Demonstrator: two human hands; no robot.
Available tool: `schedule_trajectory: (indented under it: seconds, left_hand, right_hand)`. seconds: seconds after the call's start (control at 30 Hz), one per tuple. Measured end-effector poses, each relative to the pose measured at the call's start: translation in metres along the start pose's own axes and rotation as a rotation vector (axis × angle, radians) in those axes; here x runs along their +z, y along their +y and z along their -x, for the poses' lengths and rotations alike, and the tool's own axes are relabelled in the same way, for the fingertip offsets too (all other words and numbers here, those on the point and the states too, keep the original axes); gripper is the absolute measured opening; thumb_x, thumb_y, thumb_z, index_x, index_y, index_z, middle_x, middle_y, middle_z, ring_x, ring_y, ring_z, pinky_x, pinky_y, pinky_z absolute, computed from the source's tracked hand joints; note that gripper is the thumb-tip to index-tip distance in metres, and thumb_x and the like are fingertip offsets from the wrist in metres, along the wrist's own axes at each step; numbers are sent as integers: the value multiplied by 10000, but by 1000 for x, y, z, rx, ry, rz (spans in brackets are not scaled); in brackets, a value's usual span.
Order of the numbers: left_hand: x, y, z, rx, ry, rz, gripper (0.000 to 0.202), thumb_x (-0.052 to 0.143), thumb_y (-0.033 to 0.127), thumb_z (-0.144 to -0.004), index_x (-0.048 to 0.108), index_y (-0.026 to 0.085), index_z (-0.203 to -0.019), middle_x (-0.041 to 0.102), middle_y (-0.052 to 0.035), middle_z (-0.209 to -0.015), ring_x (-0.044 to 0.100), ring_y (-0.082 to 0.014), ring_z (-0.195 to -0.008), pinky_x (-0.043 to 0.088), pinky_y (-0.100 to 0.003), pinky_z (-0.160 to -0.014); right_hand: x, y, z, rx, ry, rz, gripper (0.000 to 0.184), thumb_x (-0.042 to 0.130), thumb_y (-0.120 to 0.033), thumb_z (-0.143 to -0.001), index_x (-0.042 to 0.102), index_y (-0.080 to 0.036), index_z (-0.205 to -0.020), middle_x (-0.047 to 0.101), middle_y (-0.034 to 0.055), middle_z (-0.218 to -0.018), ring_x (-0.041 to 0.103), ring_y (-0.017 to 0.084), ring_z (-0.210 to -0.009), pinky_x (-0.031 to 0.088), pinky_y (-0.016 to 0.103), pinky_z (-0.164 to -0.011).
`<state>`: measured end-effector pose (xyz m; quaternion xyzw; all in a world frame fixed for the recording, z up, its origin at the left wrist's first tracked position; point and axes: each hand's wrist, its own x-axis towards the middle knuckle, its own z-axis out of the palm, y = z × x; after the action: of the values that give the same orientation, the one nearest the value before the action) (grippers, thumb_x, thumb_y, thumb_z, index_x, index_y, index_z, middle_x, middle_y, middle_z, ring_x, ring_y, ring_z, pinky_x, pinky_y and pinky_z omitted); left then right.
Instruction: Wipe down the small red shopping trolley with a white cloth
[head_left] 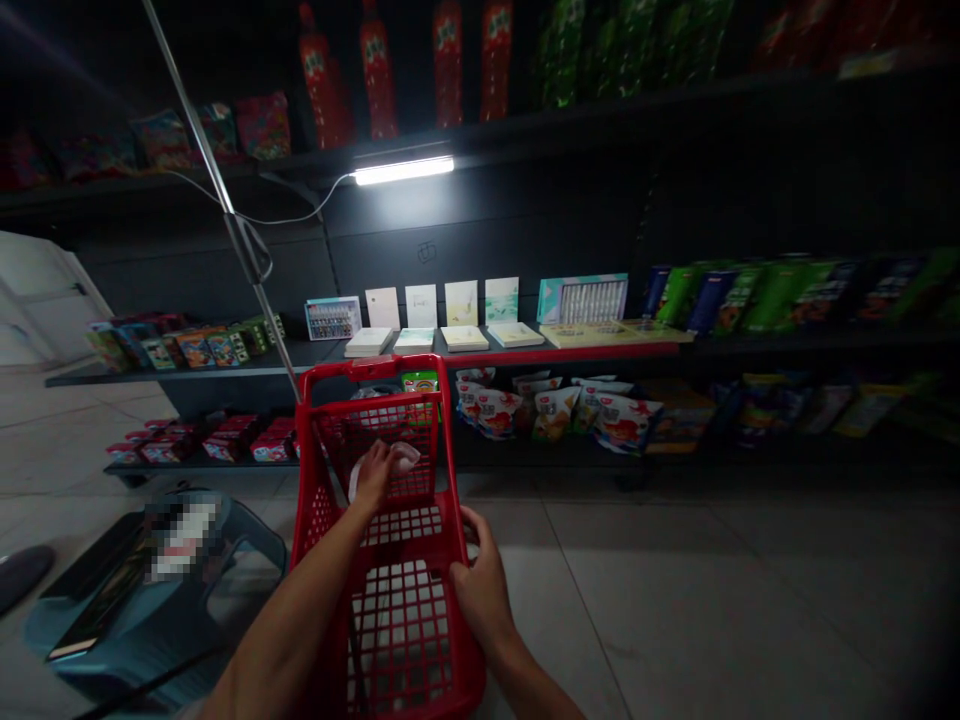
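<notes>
A red plastic shopping basket (452, 450) with lattice walls stands in front of me, tall and open toward me. My left hand (374, 476) reaches inside it, closed on a crumpled white cloth (406, 458) near the far lattice wall. Part of the cloth shows on either side of the fingers. On the basket's right side, my right hand (484, 580) grips the rim, its thumb toward me and the other fingers partly hidden behind the edge.
Beyond the basket, a shelf (600, 351) carries notebooks (465, 338) and boxed sets (583, 298). Snack bags (555, 412) fill the lower shelf. At left stand a blue-grey plastic stool (247, 540) and a slanting metal pole (217, 180). A lit tube lamp (405, 170) hangs above.
</notes>
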<state>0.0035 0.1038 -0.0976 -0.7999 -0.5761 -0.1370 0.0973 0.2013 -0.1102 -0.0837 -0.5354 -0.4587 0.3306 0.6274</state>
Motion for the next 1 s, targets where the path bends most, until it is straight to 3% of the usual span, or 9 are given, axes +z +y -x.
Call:
schedule_trajectory:
  seconds: [0.17, 0.3, 0.43, 0.53, 0.67, 0.73, 0.83, 0.93, 1.0]
  left_hand:
    - [14, 8, 7, -74, -17, -7, 398, 534, 136, -977, 629, 266, -1342, 637, -79, -1222, 569, -235, -1151, 488, -323, -954]
    - [-18, 16, -20, -27, 229, 18, 392, 495, 105, -984, 630, 236, -1328, 625, -91, -1225, 560, -242, -1149, 477, -341, -1001]
    - [-52, 18, -46, 64, 290, 43, 380, 516, 117, -981, 625, 247, -1321, 600, -88, -1302, 529, -238, -1201, 448, -355, -1084]
    - [-57, 16, -49, 104, 182, 10, 375, 518, 103, -965, 635, 218, -1302, 611, -100, -1269, 533, -250, -1179, 469, -379, -1059]
    - [-44, 14, -36, 57, -26, 5, 431, 499, 98, -960, 621, 247, -1346, 581, -99, -1340, 536, -240, -1205, 498, -352, -992]
    - [-37, 13, -31, 40, -73, 21, 420, 494, 108, -966, 634, 259, -1332, 578, -92, -1352, 532, -235, -1224, 493, -337, -995]
    - [-33, 14, -30, 49, -96, 33, 369, 510, 139, -969, 664, 247, -1287, 584, -96, -1348, 539, -238, -1210, 488, -336, -999]
    - [-37, 16, -35, 82, -72, 44, 422, 506, 121, -956, 638, 222, -1344, 579, -117, -1351, 542, -245, -1201, 470, -354, -1029]
    - [-40, 17, -37, 99, -31, 54, 464, 496, 98, -947, 619, 199, -1383, 582, -134, -1339, 541, -255, -1197, 458, -373, -1051]
  right_hand:
    - [-1, 0, -14, 61, -40, -22, 771, 526, -110, -577, 595, -192, -1341, 688, 94, -1293, 670, 245, -1170, 568, 368, -1013]
    - [-3, 5, -26, 28, -30, 94, 792, 541, -98, -583, 593, -193, -1367, 662, 103, -1261, 656, 251, -1163, 553, 370, -1031]
    - [-9, 8, -30, 30, -31, 226, 846, 546, -94, -598, 556, -199, -1437, 591, 113, -1294, 644, 252, -1168, 523, 375, -1077]
    - [-16, 3, -30, -35, -39, 394, 892, 533, -75, -638, 477, -214, -1517, 549, 120, -1329, 625, 262, -1197, 523, 390, -1068]
    - [-23, -19, -32, -357, -120, 752, 943, 462, 29, -670, 441, -243, -1572, 405, 127, -1576, 419, 304, -1463, 390, 488, -1183]
    - [-24, -33, -34, -469, -245, 916, 849, 451, 58, -695, 552, -223, -1489, 433, 125, -1596, 390, 313, -1480, 379, 487, -1170]
    - [-19, -49, -41, -460, -368, 1129, 512, 482, 1, -797, 723, -157, -1219, 682, 155, -1310, 556, 327, -1260, 445, 456, -1018]
    - [-13, -58, -49, -409, -338, 1260, 255, 528, -150, -917, 777, -156, -969, 761, 162, -1077, 632, 315, -1066, 436, 436, -906]
    - [-9, -63, -55, -357, -290, 1290, 301, 524, -239, -974, 789, -157, -857, 780, 170, -972, 676, 298, -970, 417, 428, -880]
